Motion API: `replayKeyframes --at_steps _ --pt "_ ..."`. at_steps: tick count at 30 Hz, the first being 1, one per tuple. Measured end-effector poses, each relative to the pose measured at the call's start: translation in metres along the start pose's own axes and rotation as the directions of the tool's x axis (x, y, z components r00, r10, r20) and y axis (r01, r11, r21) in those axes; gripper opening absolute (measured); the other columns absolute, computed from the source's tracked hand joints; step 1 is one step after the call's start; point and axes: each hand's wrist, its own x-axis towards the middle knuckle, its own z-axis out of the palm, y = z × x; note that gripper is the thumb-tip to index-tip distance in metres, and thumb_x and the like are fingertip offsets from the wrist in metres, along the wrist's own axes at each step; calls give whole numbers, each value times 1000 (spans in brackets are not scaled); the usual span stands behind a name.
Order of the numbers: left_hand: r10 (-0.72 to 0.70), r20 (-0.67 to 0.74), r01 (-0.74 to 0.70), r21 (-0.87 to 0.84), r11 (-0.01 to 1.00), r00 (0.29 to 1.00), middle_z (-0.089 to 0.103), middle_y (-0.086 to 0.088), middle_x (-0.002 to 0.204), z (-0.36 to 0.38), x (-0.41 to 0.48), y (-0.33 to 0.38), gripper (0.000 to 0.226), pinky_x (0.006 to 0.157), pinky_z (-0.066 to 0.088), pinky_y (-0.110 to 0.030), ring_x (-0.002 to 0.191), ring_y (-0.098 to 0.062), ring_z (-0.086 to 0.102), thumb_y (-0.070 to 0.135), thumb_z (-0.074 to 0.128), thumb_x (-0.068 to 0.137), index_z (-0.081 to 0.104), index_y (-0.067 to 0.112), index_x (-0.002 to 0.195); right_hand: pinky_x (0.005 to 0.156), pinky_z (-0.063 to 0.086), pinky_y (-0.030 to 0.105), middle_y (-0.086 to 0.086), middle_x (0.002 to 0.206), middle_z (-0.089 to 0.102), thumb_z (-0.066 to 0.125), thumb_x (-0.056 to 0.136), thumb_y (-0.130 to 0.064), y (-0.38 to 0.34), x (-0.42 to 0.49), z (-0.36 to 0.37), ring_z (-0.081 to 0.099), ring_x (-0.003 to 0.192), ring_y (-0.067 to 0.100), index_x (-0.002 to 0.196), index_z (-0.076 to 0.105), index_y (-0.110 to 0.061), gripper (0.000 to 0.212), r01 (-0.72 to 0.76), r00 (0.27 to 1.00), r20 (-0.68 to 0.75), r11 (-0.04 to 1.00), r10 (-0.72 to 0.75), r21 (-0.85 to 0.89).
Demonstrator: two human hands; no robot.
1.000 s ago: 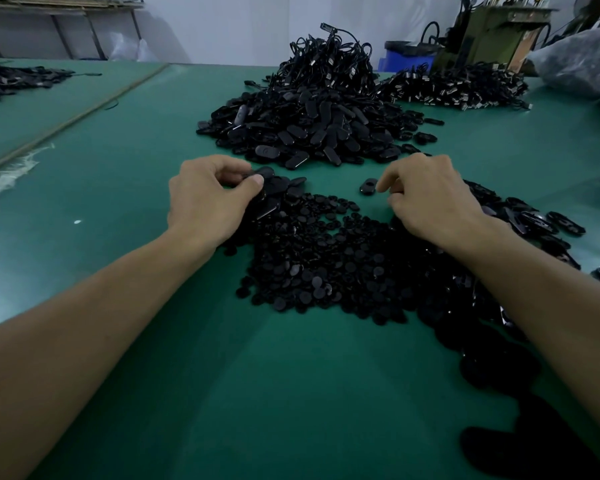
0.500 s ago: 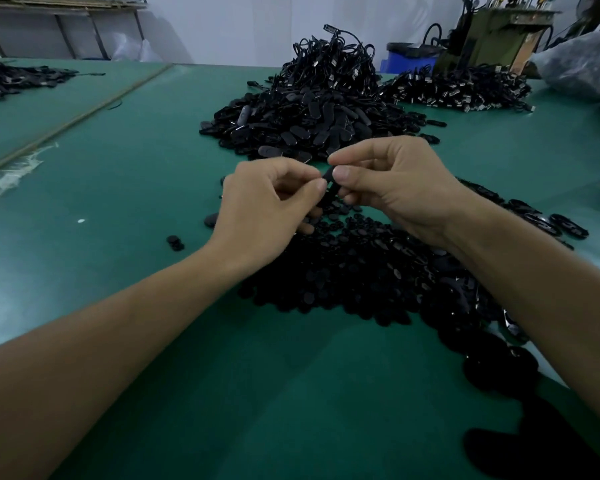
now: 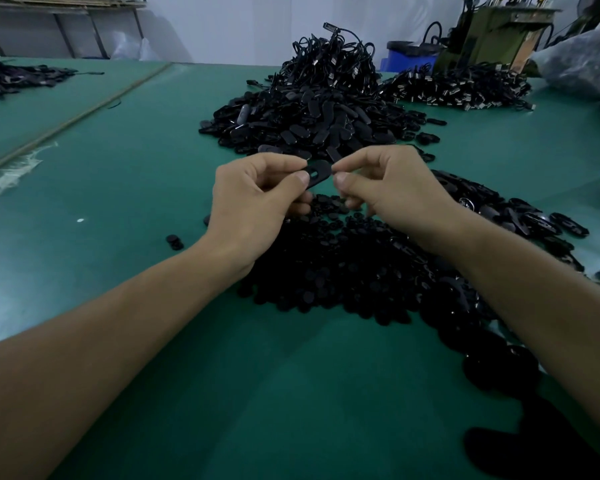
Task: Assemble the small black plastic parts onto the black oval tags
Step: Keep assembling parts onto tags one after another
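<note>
Fingertips (image 3: 300, 177) of the left hand (image 3: 253, 199) and right hand (image 3: 392, 188) pinch the oval tag (image 3: 321, 173) by its two ends. Its long axis runs left-right, with the slot end to the left, above the middle of the desk (image 3: 118, 237).

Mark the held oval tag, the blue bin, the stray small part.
oval tag (image 3: 323, 173), head view, face beside its slot.
blue bin (image 3: 406, 62), head view, front wall.
stray small part (image 3: 174, 241), head view, top face.

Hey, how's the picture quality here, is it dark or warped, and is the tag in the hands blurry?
Head view: dim, bluish light, so the near pile of small black parts merges into one dark mass; head view again, wide-angle stretch swells the forearms toward the bottom corners; the oval tag pinched between the left hand and right hand is fairly sharp, its slot visible.
</note>
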Motion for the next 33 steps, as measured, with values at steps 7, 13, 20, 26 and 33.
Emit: replayKeyframes --at_steps 7,13,20,26,33 --pt "5 -42 -4 31 1000 999 74 0 70 -1 2 -4 16 65 57 -25 68 -15 70 1 71 89 73 17 92 59 38 3 -16 72 62 74 87 -33 3 -4 8 56 70 -2 90 78 -22 11 143 983 175 857 -62 -495" --pt "19 -18 -18 59 998 1000 73 0 70 0 1 -6 16 62 55 -21 68 -11 70 2 72 89 73 18 91 63 39 9 -10 81 67 70 92 -27 2 -3 10 57 73 4 93 77 -20 10 183 974 208 837 -85 -515" --pt "-4 -22 5 45 999 1000 73 2 70 -2 2 -7 16 62 56 -21 68 -11 70 1 71 89 73 17 90 62 42 3 -13 80 65 70 92 -26 5 -1 8 56 72 -6 87 70 -25 6 189 967 244 854 -75 -486" --pt "-4 -38 6 41 999 999 73 2 70 -1 2 -6 17 62 56 -22 68 -11 70 1 71 89 73 18 89 62 43 7 -14 80 62 52 101 -23 5 -2 8 57 71 -1 89 59 -20 14 196 976 176 880 -131 -433" --pt "-6 -35 7 27 1000 999 73 3 71 -1 0 -5 17 61 56 -21 68 -10 70 0 71 89 72 16 89 61 50 13 -9 72 69 64 96 -25 1 -4 5 65 66 -1 87 66 -23 9 181 984 51 933 -174 -310"
